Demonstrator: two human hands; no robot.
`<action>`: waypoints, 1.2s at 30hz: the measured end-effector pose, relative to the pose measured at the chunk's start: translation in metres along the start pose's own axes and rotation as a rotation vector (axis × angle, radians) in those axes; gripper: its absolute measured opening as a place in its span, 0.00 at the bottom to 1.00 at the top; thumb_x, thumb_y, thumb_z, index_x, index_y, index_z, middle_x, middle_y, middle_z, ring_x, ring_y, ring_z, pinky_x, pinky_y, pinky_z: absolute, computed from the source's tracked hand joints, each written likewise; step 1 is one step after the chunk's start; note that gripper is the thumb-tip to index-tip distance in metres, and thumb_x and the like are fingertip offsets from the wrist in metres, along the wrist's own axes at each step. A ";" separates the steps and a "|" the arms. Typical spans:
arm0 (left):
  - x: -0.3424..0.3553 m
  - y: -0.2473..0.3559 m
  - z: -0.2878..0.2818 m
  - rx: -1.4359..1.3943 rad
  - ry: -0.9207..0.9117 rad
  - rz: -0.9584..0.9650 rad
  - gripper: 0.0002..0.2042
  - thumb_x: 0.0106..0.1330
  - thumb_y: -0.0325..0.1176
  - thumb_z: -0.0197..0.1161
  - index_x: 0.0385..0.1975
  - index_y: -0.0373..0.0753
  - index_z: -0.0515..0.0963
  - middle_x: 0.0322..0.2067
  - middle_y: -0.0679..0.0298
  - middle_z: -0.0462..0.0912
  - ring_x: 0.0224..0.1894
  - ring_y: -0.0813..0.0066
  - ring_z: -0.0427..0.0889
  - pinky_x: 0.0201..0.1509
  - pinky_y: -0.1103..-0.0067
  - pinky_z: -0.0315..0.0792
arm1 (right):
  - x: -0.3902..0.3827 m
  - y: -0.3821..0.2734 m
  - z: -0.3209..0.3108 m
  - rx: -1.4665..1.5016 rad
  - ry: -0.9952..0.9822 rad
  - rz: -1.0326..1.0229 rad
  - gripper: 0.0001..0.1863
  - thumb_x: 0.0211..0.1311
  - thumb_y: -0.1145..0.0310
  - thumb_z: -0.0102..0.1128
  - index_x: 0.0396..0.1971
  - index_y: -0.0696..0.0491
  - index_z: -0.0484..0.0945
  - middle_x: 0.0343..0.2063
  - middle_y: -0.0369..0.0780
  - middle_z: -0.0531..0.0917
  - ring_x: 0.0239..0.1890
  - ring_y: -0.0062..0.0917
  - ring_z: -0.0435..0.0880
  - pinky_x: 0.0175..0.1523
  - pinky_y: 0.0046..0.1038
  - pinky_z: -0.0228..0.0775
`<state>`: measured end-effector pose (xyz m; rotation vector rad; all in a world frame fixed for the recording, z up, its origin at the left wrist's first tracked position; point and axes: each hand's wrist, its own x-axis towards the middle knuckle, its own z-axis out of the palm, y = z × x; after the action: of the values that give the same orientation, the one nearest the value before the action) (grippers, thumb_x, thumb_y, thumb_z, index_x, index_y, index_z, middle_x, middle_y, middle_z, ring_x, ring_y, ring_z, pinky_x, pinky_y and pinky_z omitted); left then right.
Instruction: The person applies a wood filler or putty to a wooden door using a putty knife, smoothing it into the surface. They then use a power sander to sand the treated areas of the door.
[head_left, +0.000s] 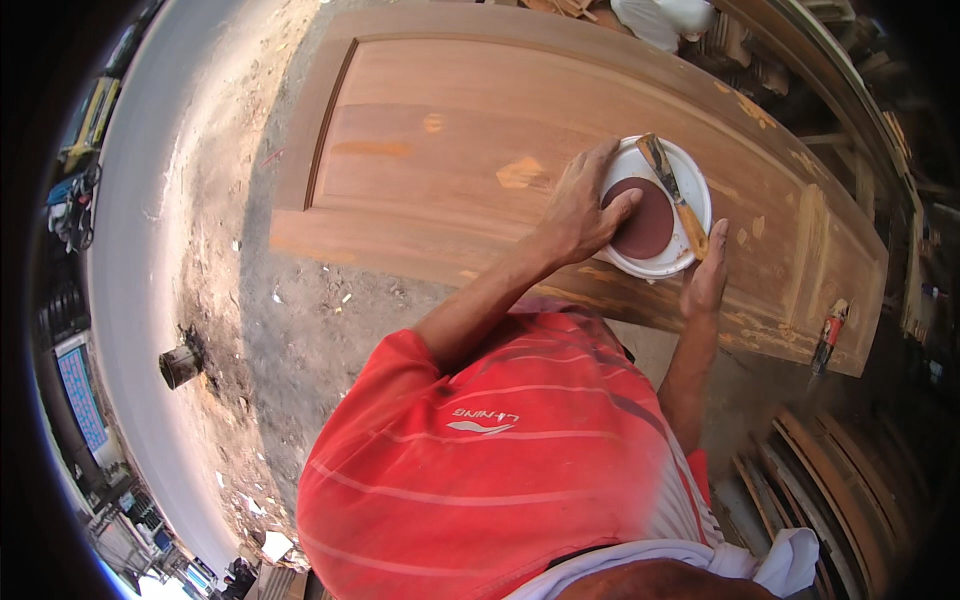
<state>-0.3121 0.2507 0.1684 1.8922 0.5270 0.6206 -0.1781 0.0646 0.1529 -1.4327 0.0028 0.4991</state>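
Note:
A round white plastic tub (pixel 655 262) is held over a wooden door panel (pixel 440 80). My left hand (pixel 588 205) grips its left rim, thumb bent over a reddish-brown round disc that looks like a sanding disc (pixel 645 225). My right hand (pixel 708 275) is closed against the tub's lower right side, its fingers partly hidden. A putty knife (pixel 672 190) lies slanted across the tub top, its worn yellowish handle end near my right fingertips. Pale filler patches (pixel 520 173) mark the door's brown surface.
A red and black hand tool (pixel 830 335) lies at the door's right end. Wooden boards (pixel 820 490) lean at the lower right. A dark can (pixel 181 365) stands on the dirt at left, beside a road (pixel 140 270). A white bag (pixel 665 20) sits beyond the door.

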 end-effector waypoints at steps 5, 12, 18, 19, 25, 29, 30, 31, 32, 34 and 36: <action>0.001 0.001 0.001 -0.022 -0.020 -0.069 0.35 0.72 0.44 0.65 0.72 0.30 0.61 0.64 0.39 0.73 0.67 0.45 0.72 0.71 0.61 0.66 | 0.003 -0.020 -0.005 0.068 -0.120 -0.007 0.30 0.82 0.50 0.48 0.62 0.65 0.75 0.56 0.46 0.82 0.59 0.27 0.79 0.66 0.31 0.68; 0.004 -0.005 0.002 -0.052 -0.060 -0.068 0.36 0.73 0.43 0.64 0.74 0.31 0.58 0.68 0.42 0.69 0.69 0.50 0.71 0.72 0.64 0.67 | 0.009 -0.026 -0.004 -0.126 0.018 -0.225 0.16 0.72 0.68 0.65 0.50 0.64 0.83 0.41 0.38 0.86 0.42 0.17 0.83 0.49 0.20 0.75; 0.005 -0.003 0.007 -0.112 -0.068 -0.064 0.36 0.74 0.42 0.64 0.74 0.31 0.57 0.70 0.43 0.67 0.71 0.52 0.69 0.73 0.65 0.65 | 0.003 -0.041 -0.001 -0.297 0.058 -0.416 0.17 0.72 0.68 0.65 0.52 0.66 0.80 0.36 0.37 0.86 0.36 0.16 0.82 0.42 0.21 0.76; 0.003 -0.005 0.008 -0.127 -0.060 -0.072 0.36 0.74 0.42 0.64 0.74 0.30 0.57 0.70 0.43 0.67 0.71 0.51 0.69 0.74 0.65 0.65 | 0.003 -0.041 0.000 -0.287 0.018 -0.404 0.18 0.71 0.68 0.65 0.53 0.66 0.80 0.36 0.37 0.86 0.35 0.16 0.82 0.42 0.20 0.76; 0.004 -0.005 0.001 -0.222 -0.083 -0.092 0.36 0.78 0.52 0.55 0.75 0.30 0.57 0.71 0.43 0.65 0.73 0.53 0.67 0.75 0.65 0.63 | 0.000 -0.054 -0.002 -0.135 -0.181 -0.295 0.18 0.72 0.71 0.59 0.56 0.68 0.76 0.32 0.37 0.83 0.29 0.16 0.80 0.36 0.20 0.73; -0.002 0.014 0.007 -0.182 -0.044 -0.089 0.36 0.79 0.54 0.52 0.75 0.31 0.57 0.72 0.45 0.64 0.73 0.55 0.66 0.75 0.64 0.63 | 0.000 -0.058 -0.007 0.010 -0.314 -0.266 0.18 0.74 0.72 0.56 0.56 0.68 0.75 0.30 0.35 0.80 0.28 0.15 0.78 0.34 0.19 0.72; -0.003 0.014 0.008 -0.227 -0.049 -0.108 0.36 0.79 0.53 0.52 0.75 0.30 0.57 0.72 0.45 0.63 0.73 0.56 0.65 0.76 0.64 0.61 | -0.006 -0.067 -0.004 0.021 -0.337 -0.265 0.18 0.74 0.72 0.56 0.56 0.68 0.75 0.30 0.35 0.80 0.28 0.15 0.78 0.34 0.19 0.72; -0.007 0.015 0.010 -0.225 -0.043 -0.117 0.36 0.79 0.52 0.52 0.75 0.30 0.56 0.72 0.45 0.63 0.73 0.56 0.65 0.76 0.65 0.60 | -0.012 -0.073 -0.003 0.030 -0.364 -0.264 0.18 0.74 0.72 0.55 0.56 0.68 0.74 0.30 0.35 0.80 0.28 0.15 0.78 0.34 0.19 0.72; -0.011 0.015 0.014 -0.228 -0.031 -0.121 0.35 0.80 0.52 0.52 0.75 0.30 0.56 0.72 0.45 0.63 0.74 0.56 0.64 0.76 0.65 0.60 | -0.015 -0.075 -0.004 0.047 -0.383 -0.244 0.19 0.75 0.70 0.55 0.57 0.68 0.74 0.30 0.36 0.81 0.28 0.15 0.79 0.35 0.20 0.73; -0.018 0.022 0.020 -0.220 0.034 -0.125 0.35 0.80 0.50 0.52 0.75 0.29 0.56 0.72 0.45 0.63 0.74 0.57 0.64 0.77 0.66 0.58 | -0.025 -0.081 0.002 0.150 -0.444 -0.202 0.20 0.76 0.68 0.56 0.58 0.67 0.74 0.30 0.36 0.81 0.28 0.16 0.79 0.35 0.21 0.74; -0.022 0.016 0.022 -0.275 0.075 -0.111 0.34 0.80 0.49 0.51 0.75 0.29 0.56 0.72 0.46 0.63 0.73 0.57 0.64 0.76 0.66 0.60 | -0.037 -0.089 0.006 0.211 -0.532 -0.149 0.21 0.77 0.66 0.56 0.60 0.65 0.73 0.34 0.39 0.81 0.29 0.17 0.80 0.36 0.22 0.75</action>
<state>-0.3140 0.2153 0.1720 1.5761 0.5604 0.6575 -0.1835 0.0537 0.2485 -1.0517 -0.4610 0.7205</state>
